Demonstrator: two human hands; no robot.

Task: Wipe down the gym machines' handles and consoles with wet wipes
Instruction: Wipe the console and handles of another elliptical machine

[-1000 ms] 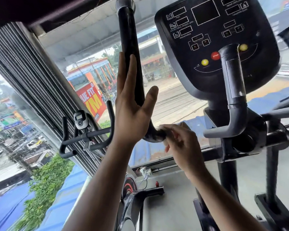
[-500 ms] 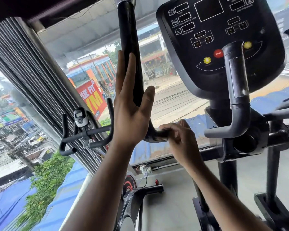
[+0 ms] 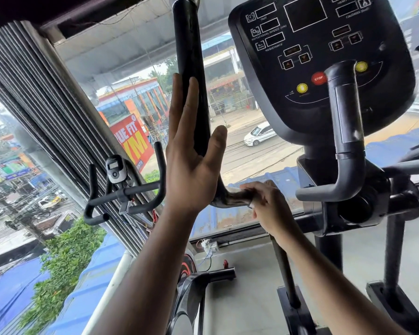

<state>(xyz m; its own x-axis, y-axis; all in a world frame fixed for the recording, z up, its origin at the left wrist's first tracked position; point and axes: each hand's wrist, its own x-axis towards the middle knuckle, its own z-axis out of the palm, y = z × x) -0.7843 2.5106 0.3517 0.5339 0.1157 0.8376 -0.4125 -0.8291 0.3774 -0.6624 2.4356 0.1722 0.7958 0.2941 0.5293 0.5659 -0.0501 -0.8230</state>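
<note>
One black elliptical handle [image 3: 191, 68], upright, bending sideways at its base. Left hand [image 3: 191, 165]: flat, fingers straight, pressed against its shaft. Right hand [image 3: 267, 206]: fingers curled round the lower bend; a white sliver, possibly one wipe, beneath. One console [image 3: 319, 56], right.

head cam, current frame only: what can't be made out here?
- Wet wipe: right hand curls around the black handle's lower bend; only a white sliver shows beneath its fingers.
- Handle top: cut off by the top edge.
- Console: top cropped; grey handlebar covers its lower middle.
- Left hand: palm contact hidden.
</note>
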